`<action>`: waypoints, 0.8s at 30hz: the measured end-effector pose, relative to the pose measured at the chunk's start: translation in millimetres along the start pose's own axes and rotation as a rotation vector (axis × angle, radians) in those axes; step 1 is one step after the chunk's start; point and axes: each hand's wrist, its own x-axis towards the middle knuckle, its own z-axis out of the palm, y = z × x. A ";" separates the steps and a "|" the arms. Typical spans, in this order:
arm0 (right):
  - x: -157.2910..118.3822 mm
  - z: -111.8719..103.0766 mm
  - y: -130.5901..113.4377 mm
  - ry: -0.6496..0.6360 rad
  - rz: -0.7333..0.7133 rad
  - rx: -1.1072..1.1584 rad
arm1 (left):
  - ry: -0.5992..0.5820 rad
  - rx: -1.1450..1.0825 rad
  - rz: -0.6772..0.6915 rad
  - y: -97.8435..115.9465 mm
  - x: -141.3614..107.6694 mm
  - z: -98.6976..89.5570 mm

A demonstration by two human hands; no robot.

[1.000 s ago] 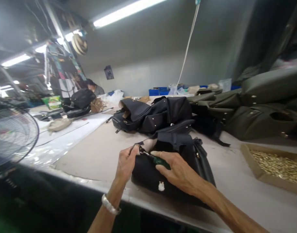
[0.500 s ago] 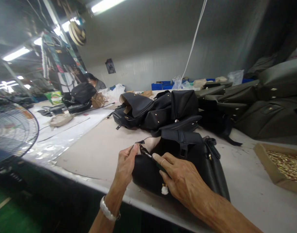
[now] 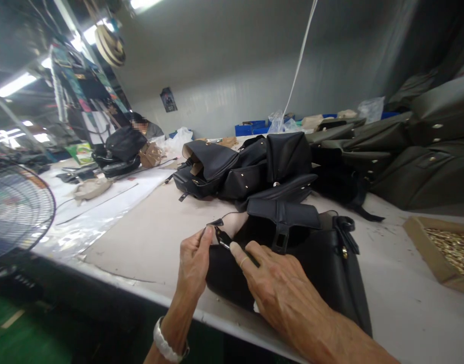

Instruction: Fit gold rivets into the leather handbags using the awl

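A black leather bag (image 3: 235,275) lies at the table's near edge, its flap (image 3: 262,212) turned back and a buckle-like strap end hanging into the mouth. My left hand (image 3: 194,260) is closed, pinching the bag's left upper corner between thumb and fingers. In my right hand (image 3: 277,283) is a pair of dark-handled pliers (image 3: 224,239); the palm hides most of the handles. Their metal jaws meet the corner beside my left thumb. Whether they bite on a small part there is too small to tell. A brass-coloured fitting (image 3: 344,252) hangs on the bag's right side.
Several black bags (image 3: 247,172) are heaped behind the work. Dark olive bags (image 3: 417,167) are stacked at the right, above a cardboard tray of small brass pieces (image 3: 417,237). A fan (image 3: 19,212) stands left. Farther back sits another person (image 3: 152,129).
My right hand and the pliers have shifted slightly left, and the hand now covers most of the white-wrapped fitting on the bag's front. My left hand keeps its hold on the corner.
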 end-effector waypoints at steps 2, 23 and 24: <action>-0.3 12.4 -6.2 0.081 0.070 0.082 | 0.021 -0.028 -0.020 -0.2 -2.6 2.4; 3.1 -6.9 -32.5 0.210 0.060 -0.153 | 0.046 0.105 -0.017 -1.7 -7.4 4.1; 6.0 -9.5 -35.8 0.199 0.042 -0.166 | 0.053 0.155 -0.007 -0.9 -7.6 3.3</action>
